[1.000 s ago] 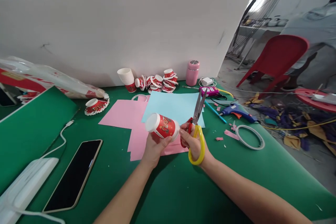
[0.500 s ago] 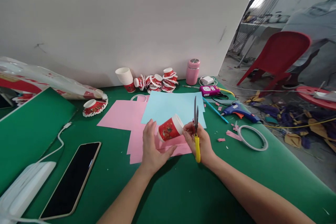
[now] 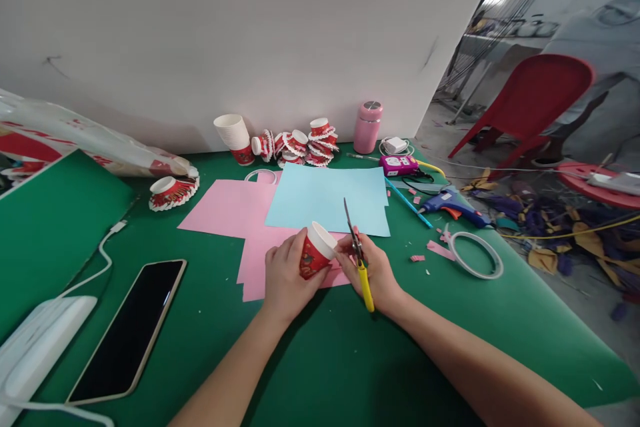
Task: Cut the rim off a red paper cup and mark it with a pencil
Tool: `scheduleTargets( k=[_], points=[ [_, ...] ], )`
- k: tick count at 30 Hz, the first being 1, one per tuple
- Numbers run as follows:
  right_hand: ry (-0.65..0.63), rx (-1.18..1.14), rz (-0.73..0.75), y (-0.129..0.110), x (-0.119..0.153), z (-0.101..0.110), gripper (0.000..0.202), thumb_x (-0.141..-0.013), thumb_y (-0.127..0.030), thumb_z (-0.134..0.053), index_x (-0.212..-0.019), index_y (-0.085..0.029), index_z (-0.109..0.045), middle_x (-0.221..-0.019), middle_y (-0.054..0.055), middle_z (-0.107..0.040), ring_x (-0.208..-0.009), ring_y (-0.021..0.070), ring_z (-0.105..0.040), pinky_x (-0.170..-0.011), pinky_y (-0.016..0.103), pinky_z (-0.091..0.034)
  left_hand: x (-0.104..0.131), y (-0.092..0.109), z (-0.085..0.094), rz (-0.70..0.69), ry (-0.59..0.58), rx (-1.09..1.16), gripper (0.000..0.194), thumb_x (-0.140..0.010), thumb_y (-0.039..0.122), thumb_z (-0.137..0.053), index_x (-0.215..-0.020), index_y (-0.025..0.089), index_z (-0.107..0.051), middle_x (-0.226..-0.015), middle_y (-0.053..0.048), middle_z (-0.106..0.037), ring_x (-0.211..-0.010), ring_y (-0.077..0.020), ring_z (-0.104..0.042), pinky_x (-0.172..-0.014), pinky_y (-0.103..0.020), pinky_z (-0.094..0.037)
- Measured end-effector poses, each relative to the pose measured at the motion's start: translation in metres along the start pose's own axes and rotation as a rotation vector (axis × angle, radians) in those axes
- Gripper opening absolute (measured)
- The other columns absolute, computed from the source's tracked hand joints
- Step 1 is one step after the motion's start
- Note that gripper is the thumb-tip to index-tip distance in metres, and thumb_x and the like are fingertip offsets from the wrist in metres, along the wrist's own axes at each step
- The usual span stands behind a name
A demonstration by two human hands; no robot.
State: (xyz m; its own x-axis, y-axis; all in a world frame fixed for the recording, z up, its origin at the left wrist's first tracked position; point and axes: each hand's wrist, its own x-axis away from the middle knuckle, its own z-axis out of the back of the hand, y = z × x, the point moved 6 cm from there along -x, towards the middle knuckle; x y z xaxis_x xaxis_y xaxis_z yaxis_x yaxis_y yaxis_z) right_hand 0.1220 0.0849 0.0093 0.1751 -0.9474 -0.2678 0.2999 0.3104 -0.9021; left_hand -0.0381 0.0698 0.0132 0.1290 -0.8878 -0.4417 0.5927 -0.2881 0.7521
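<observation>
**Two hands on a red paper cup, scissors close by its rim**

Take the cup (image 3: pixel 316 252) as the centre of the clock. It is held above the green worktop (image 3: pixel 310 367), tilted, its white mouth turned toward 1 o'clock. The left hand (image 3: pixel 287 273), on the 8 o'clock side, is clamped around its wall. The right hand (image 3: pixel 375 273), at 4 o'clock, is closed around yellow-handled scissors (image 3: pixel 357 250), with thumb and fingertip at the cup's rim. The blades point toward 11 o'clock; they are seen nearly edge-on, so whether they are parted cannot be told.

A blue sheet (image 3: pixel 327 197) lies at 12 o'clock, over pink paper (image 3: pixel 220 207) that spreads toward 10. Between 11 and 12 o'clock sit cups with frilled edges (image 3: pixel 295 147). Between 2 and 3 o'clock lies a glue gun (image 3: pixel 453 207); at 3, a tape roll (image 3: pixel 475 255).

The likeliest trouble is at the rim. A roll of the right wrist toward 9 o'clock could swing the blades into the cup or the left fingers. Too hard a squeeze from the left hand could dent the thin-looking wall; too loose a hold could let the tilted cup slip. If the scissors dropped, their points could mark the sheets.
</observation>
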Motion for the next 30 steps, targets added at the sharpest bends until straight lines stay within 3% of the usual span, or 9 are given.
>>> scheduleTargets(
  k=[6, 13, 20, 30],
  points=[
    [-0.072, 0.294, -0.028, -0.009, -0.008, 0.010, 0.026, -0.076, -0.039, -0.056, -0.072, -0.022, -0.037, -0.062, -0.003, -0.042, -0.051, 0.0115, -0.037, -0.051, 0.024, -0.028, -0.001, -0.010, 0.011, 0.232, 0.118, 0.086, 0.068, -0.050, 0.033, -0.079, -0.114, 0.025, -0.056, -0.105, -0.009, -0.062, -0.097, -0.0312, -0.055, -0.083, -0.042, -0.041],
    [-0.140, 0.678, 0.088, -0.015, -0.015, 0.010, 0.026, -0.079, -0.044, -0.048, -0.075, -0.020, -0.040, -0.062, 0.001, -0.048, -0.053, 0.0152, -0.045, -0.048, 0.025, -0.023, -0.007, -0.020, 0.022, 0.383, 0.188, 0.128, 0.062, -0.052, 0.037, -0.077, -0.107, 0.019, -0.057, -0.100, -0.009, -0.063, -0.092, -0.0269, -0.059, -0.078, -0.037, -0.047],
    [-0.149, 0.889, 0.128, -0.017, -0.014, 0.009, 0.032, -0.081, -0.049, -0.045, -0.084, -0.017, -0.046, -0.066, 0.005, -0.056, -0.059, 0.0198, -0.054, -0.048, 0.026, -0.024, -0.009, -0.016, 0.025, 0.330, 0.174, 0.028, 0.062, -0.058, 0.040, -0.072, -0.111, 0.016, -0.053, -0.104, -0.011, -0.062, -0.092, -0.0241, -0.061, -0.078, -0.036, -0.050],
    [-0.156, 0.945, 0.119, -0.014, -0.014, 0.007, 0.031, -0.081, -0.046, -0.046, -0.086, -0.016, -0.049, -0.074, 0.008, -0.060, -0.067, 0.0219, -0.058, -0.053, 0.029, -0.033, -0.010, -0.011, 0.026, 0.236, 0.187, -0.085, 0.063, -0.060, 0.039, -0.071, -0.115, 0.014, -0.051, -0.107, -0.014, -0.062, -0.095, -0.0265, -0.060, -0.078, -0.039, -0.051]
  ],
)
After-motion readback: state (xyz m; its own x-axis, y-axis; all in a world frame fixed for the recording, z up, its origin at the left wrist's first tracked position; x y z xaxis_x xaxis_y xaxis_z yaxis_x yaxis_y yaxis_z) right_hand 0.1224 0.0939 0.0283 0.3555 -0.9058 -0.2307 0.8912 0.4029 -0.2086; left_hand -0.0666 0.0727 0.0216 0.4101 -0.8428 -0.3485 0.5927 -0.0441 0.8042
